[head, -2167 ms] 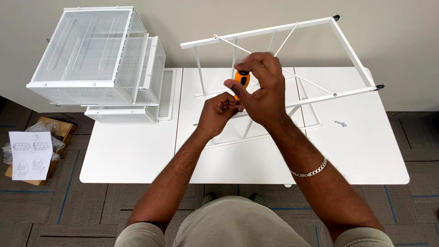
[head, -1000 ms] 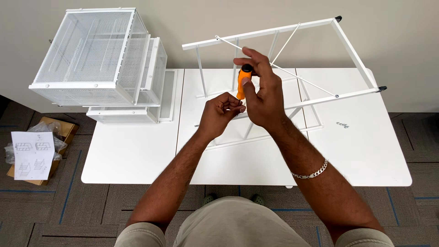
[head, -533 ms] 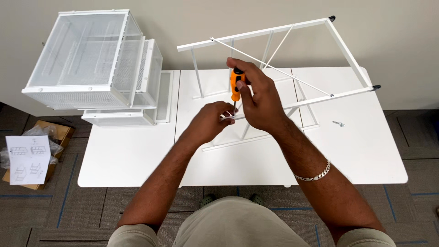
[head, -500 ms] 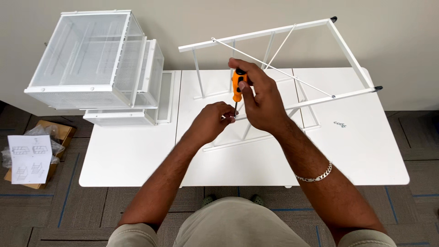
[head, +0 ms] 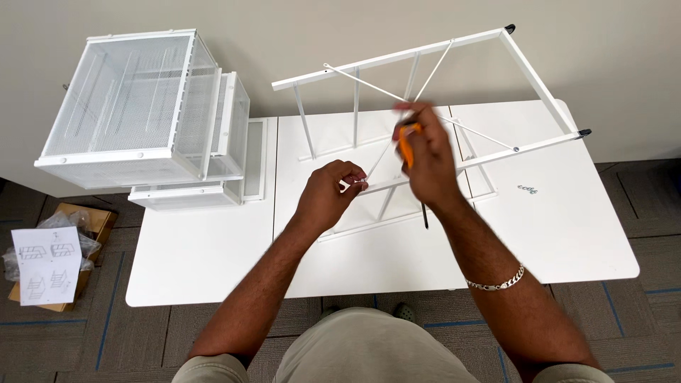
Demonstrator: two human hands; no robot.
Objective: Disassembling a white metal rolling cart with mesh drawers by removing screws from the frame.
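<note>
Between the two hands, over the middle of the white rectangular table (head: 213,262), a white metal wire frame (head: 525,67) lies tilted with its crossed thin braces under the fingers. The right hand (head: 425,159) is closed around an orange-handled screwdriver (head: 406,142), whose dark shaft (head: 424,215) points down toward the person, below the palm; this hand is motion-blurred. The left hand (head: 328,191), just left of it, pinches the end of a white brace rod (head: 355,183) between thumb and curled fingers. Beyond the fingertips the frame's far rail nearly meets the wall, so little room lies that way; bare tabletop opens toward the person and out to the right of the right hand, where a few small loose screws (head: 526,189) lie well apart. Far left of the left hand, white mesh drawer units (head: 135,106) are stacked at the table's edge, and a cardboard box with an instruction sheet (head: 46,266) sits on the floor. Half a second ago the screwdriver stood tip-down at the brace crossing; now it has lifted clear and swung right.
</note>
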